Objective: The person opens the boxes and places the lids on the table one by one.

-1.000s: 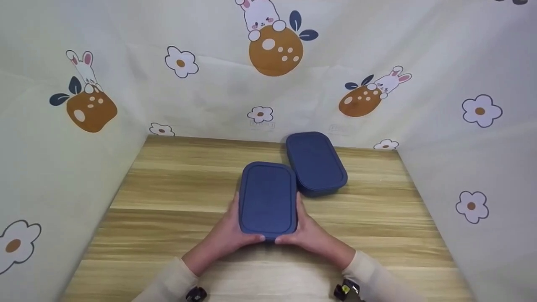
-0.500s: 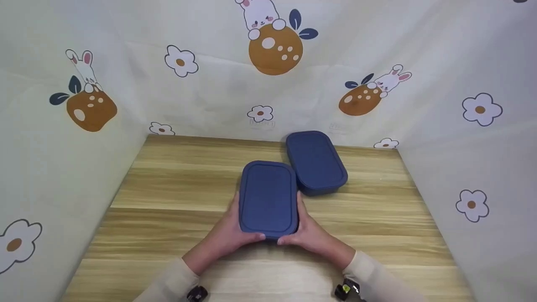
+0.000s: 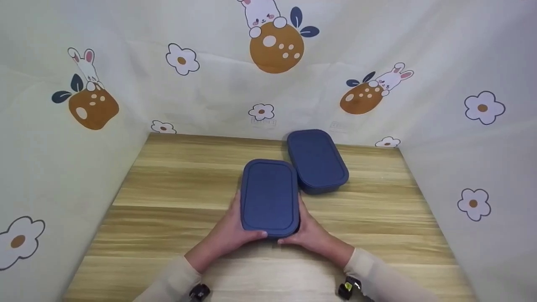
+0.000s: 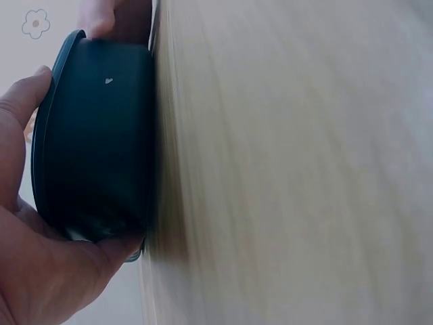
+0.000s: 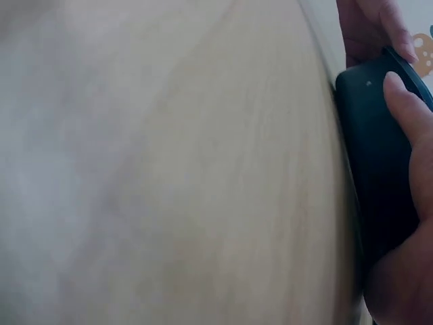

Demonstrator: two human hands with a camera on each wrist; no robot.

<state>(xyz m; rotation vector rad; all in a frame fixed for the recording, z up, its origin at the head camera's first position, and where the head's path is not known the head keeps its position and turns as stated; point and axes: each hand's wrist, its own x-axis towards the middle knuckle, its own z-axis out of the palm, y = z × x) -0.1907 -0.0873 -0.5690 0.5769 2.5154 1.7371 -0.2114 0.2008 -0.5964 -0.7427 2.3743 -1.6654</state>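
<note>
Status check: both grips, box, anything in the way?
Left grip and right grip hold near box from either side. Lid on. Far box close by, right; contact between boxes unclear.

Far box [image 3: 318, 159] on table [image 3: 176, 176] — behind near box [image 3: 269, 197], rightward.

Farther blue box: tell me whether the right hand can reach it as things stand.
Likely yes, once freed: the right hand holds the nearer blue box, but the farther blue box lies just ahead and to the right, and nothing visible blocks its right side.
</note>
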